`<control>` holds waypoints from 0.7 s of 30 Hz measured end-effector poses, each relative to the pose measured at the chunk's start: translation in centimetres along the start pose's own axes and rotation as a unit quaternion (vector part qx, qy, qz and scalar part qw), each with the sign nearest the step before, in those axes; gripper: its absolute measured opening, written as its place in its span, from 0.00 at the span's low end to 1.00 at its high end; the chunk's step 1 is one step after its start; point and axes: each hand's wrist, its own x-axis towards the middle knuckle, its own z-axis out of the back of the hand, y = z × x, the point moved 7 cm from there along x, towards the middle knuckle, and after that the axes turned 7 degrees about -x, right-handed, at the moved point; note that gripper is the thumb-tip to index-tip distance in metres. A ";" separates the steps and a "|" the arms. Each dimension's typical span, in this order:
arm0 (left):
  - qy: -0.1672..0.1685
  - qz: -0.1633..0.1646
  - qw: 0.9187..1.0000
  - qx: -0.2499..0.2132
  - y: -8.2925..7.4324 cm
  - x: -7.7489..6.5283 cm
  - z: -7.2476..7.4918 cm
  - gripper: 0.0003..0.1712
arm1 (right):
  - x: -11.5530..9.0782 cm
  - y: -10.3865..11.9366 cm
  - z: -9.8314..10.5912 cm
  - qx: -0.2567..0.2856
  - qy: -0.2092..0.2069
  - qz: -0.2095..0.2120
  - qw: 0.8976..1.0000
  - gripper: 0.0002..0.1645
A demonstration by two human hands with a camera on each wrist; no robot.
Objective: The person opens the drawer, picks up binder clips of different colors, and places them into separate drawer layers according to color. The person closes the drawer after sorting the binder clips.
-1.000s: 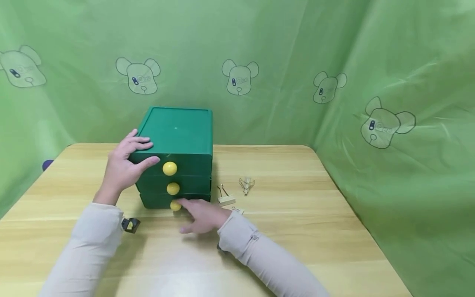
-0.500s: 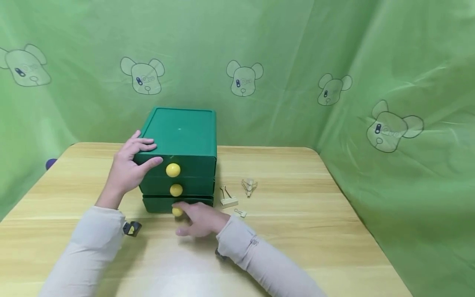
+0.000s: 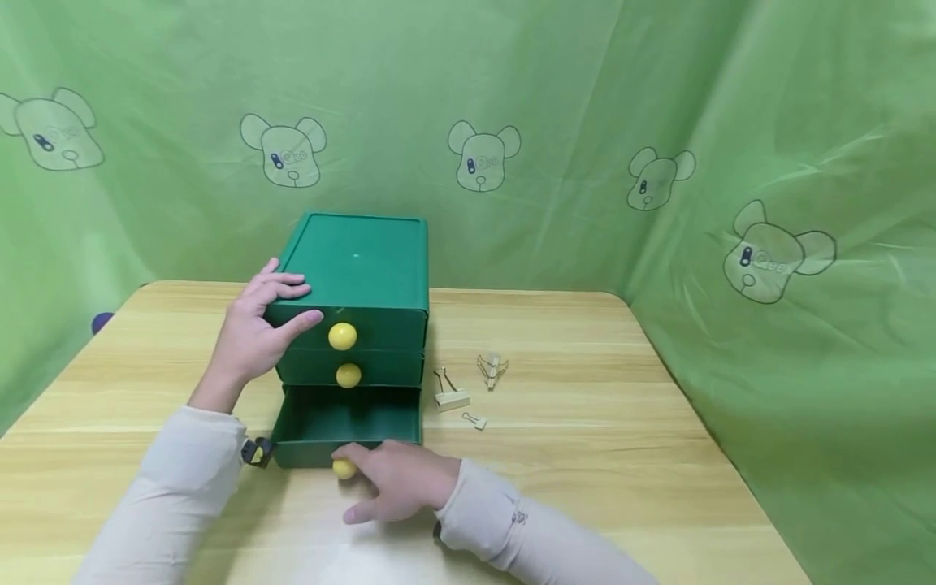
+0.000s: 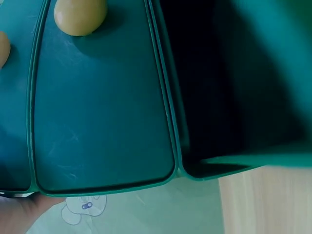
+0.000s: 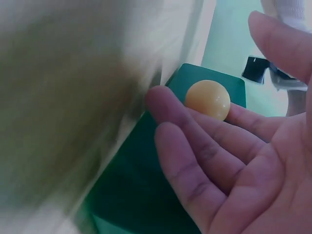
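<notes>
A green three-drawer cabinet (image 3: 358,260) with round yellow knobs stands on the wooden table. Its bottom drawer (image 3: 303,455) is pulled out, and the part of its inside that shows holds nothing. My left hand (image 3: 252,333) rests on the cabinet's top left corner, fingers extended over the top and thumb along the front edge. At the bottom drawer my right hand (image 3: 398,479) hooks its fingers around the yellow knob (image 5: 208,100). In the right wrist view the knob sits between the fingers, while the thumb stands well apart from it.
Right of the cabinet lie a large binder clip (image 3: 452,399), a small binder clip (image 3: 478,422) and more clips close together (image 3: 492,371). A green curtain (image 3: 556,227) printed with bear heads surrounds the table (image 3: 585,390) at the back and sides.
The bottom drawer has slid out toward me, with my right hand moving back along with its knob. My left hand has stayed on the cabinet's corner. The view has shifted slightly.
</notes>
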 end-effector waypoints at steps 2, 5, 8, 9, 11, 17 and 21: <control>0.005 0.002 1.000 0.001 0.0 0.0 -0.1 0.21 | -0.3 0.2 -0.1 -0.002 -0.001 0.003 1.000 0.43; 0.016 0.003 1.000 0.003 -0.1 0.1 -0.2 0.22 | -0.7 0.4 -0.2 -0.006 -0.006 0.006 1.000 0.43; 0.034 -0.003 0.999 0.004 -0.1 0.1 -0.2 0.23 | -0.9 0.4 -0.2 -0.001 -0.005 0.006 1.000 0.42; 0.041 -0.005 0.999 0.004 -0.1 0.0 -0.2 0.23 | -0.9 0.4 -0.2 0.001 -0.003 0.006 1.000 0.41; 0.054 -0.009 0.998 0.005 -0.1 0.0 -0.1 0.23 | -1.1 0.4 -0.3 0.005 0.004 0.007 1.000 0.41; 0.069 -0.010 0.997 0.014 -0.2 -0.1 0.1 0.23 | -1.6 1.2 -0.8 -0.005 0.016 0.022 1.000 0.41; 0.068 -0.011 0.998 0.016 -0.3 -0.2 0.1 0.22 | -2.0 1.8 -1.0 -0.015 0.024 0.026 0.999 0.42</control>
